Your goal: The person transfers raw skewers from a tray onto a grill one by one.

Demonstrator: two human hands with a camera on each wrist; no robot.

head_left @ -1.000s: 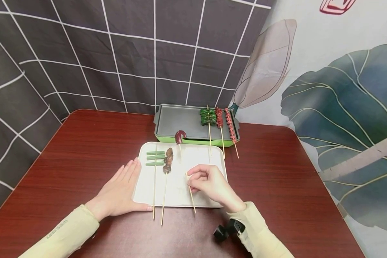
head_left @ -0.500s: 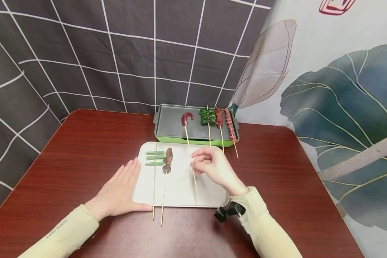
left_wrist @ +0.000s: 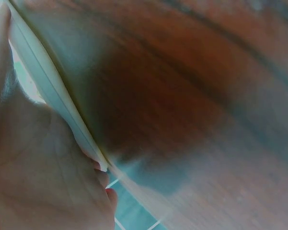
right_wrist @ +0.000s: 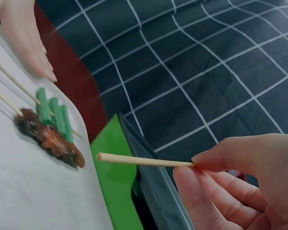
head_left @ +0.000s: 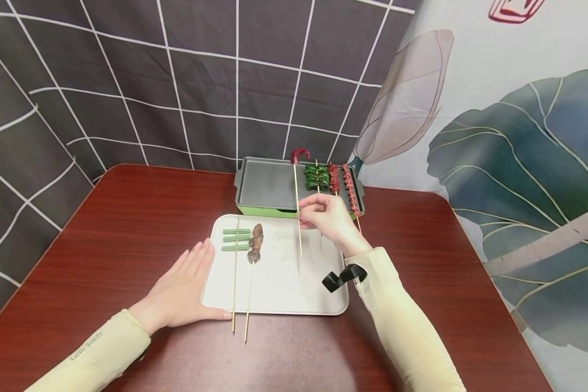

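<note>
My right hand (head_left: 328, 220) pinches the wooden stick of a skewer (head_left: 296, 182) between thumb and fingers, over the front edge of the grill pan. A dark red curled piece, like a tentacle, tops that skewer near the pan's back edge. In the right wrist view the stick's blunt end (right_wrist: 120, 158) points away from the thumb. My left hand (head_left: 183, 288) lies with straight fingers along the left edge of a white tray (head_left: 284, 294), its thumb at the front corner. On the tray lie a skewer of green stalks (head_left: 236, 239) and a skewer of brown pieces (head_left: 256, 243).
Behind the tray stands a grey grill pan (head_left: 267, 182) with a green base. On its right side lie a green leafy skewer (head_left: 316, 177), a red meat skewer (head_left: 334, 178) and a pink skewer (head_left: 350, 188). A dark checked cloth (head_left: 201, 81) hangs behind the brown table (head_left: 127, 218).
My right hand has carried the tentacle-like skewer from over the tray up and away to the grill pan, slightly rightward. My left hand has stayed at the tray's edge.
</note>
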